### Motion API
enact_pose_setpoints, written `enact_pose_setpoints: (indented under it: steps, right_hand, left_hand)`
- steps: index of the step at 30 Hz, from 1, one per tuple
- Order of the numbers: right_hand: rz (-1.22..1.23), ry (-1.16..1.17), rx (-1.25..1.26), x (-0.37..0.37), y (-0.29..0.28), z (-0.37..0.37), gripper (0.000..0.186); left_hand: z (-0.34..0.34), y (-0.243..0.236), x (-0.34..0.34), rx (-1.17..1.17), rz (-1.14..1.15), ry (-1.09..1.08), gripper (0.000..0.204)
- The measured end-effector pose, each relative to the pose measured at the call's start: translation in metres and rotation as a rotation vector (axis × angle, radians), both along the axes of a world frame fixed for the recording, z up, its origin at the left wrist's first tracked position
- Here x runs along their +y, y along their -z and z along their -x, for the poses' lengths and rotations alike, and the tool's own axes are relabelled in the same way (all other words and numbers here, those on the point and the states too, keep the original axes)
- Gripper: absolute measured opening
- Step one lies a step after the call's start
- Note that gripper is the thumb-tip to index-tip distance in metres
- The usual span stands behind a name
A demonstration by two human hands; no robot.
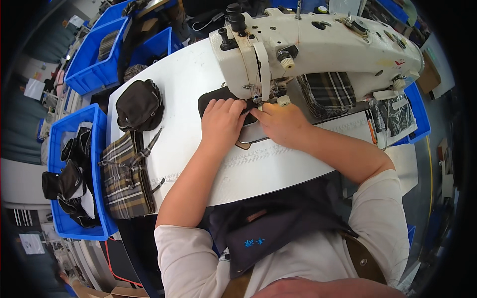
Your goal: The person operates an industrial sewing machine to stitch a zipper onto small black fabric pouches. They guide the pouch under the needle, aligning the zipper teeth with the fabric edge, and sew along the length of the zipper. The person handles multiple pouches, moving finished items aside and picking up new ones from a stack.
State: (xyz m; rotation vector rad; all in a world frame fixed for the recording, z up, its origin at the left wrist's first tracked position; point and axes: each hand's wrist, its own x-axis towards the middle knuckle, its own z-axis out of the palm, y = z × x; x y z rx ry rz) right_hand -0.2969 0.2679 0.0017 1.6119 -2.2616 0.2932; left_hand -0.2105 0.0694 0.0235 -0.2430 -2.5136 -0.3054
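Under the needle of a white sewing machine (328,42) lies a piece of dark fabric (212,99). My left hand (222,118) rests on this fabric just left of the presser foot, its fingers bent and pressing the edge. Close beside it, my right hand (283,124) has its thumb and fingers pinched at the same edge, in front of the needle area. The fingertips of both hands nearly meet there, and what lies right under them is partly hidden. Plaid fabric pieces (328,94) lie beneath the machine's arm, right of my right hand.
A dark cap-like item (140,105) and folded plaid fabric (126,179) with straps lie on the white table (174,144) at left. Blue bins (102,149) with dark fabric pieces stand beyond the left edge. Clear plastic packets (392,116) lie at right. A dark apron covers my lap.
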Motion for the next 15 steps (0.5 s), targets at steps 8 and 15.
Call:
enact_pose_setpoints:
  steps: [8,15]
  right_hand:
    - [0.071,-0.037,-0.070,-0.005,-0.001,-0.003,0.029]
    - [0.047,-0.117,-0.010,0.001,0.004,-0.001,0.029]
  left_hand:
    - [-0.002,-0.005,0.004,-0.016,0.025,0.080,0.027]
    - [0.001,0.000,0.006,0.071,0.056,0.110,0.026]
